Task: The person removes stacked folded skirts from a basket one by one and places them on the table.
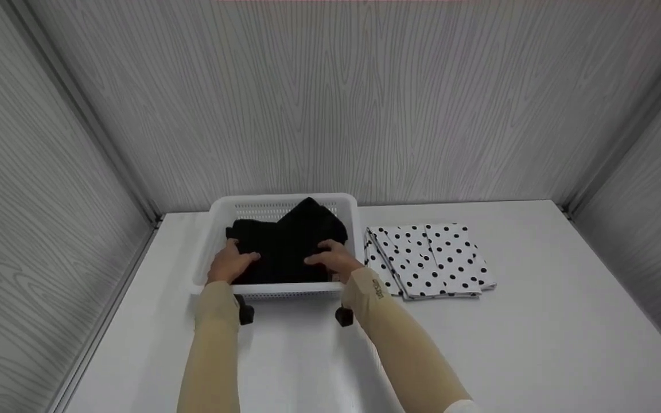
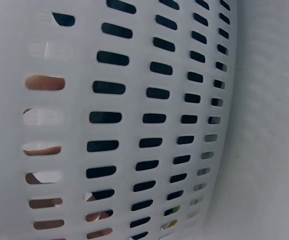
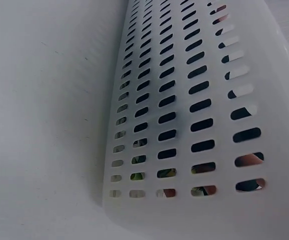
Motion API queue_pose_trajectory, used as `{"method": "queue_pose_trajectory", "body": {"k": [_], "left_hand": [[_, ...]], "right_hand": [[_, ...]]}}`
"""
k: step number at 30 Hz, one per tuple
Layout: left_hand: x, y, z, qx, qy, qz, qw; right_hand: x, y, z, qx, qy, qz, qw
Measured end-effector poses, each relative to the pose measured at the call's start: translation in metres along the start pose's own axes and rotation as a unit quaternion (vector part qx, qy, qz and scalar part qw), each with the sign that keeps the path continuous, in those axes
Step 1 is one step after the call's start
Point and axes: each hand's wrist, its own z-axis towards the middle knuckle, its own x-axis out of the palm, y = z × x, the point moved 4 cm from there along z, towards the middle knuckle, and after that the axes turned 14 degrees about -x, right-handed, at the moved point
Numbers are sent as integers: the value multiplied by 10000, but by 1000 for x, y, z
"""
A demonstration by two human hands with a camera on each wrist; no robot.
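Note:
A black cloth (image 1: 284, 246) lies bunched inside a white slotted plastic basket (image 1: 273, 290), one peaked corner standing up at the back. My left hand (image 1: 229, 265) grips the cloth's left side, thumb on top and fingers down along the edge. At the opposite side, my right hand (image 1: 336, 259) holds it with the thumb pointing inward. Both wrists pass over the basket's front rim. In the wrist views the basket wall (image 2: 129, 102) fills much of the picture, with dark cloth and bits of skin showing through the slots.
A folded white cloth with black dots (image 1: 434, 261) lies on the white table (image 1: 537, 321), close to the basket's right side. Grey wood-grain panels (image 1: 330, 103) enclose the table at the back, left and right. The basket stands near the back panel.

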Motion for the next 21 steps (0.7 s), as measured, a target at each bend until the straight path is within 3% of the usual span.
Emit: {"method": "queue_pose_trajectory", "body": {"k": [3,7,10,16,21], "left_hand": [[0,-1,1,-4,99,26,9999],[1,4,5,-284,330,5,9991],[3,8,5,-398,335,-42,9986],[3,5,7,-135,154,-231,9995],[3,3,8,43,657,-579,9962]], "right_hand": [[-2,0,0,-15,-61,131,9999],[-1,-1,1,97,-105,468,9988],[0,-4,1,144,-162,608,9979],[-2,-5,4,-50,-225,184,9996],[-3,-4,8,-241,-298,167,9991]]}}
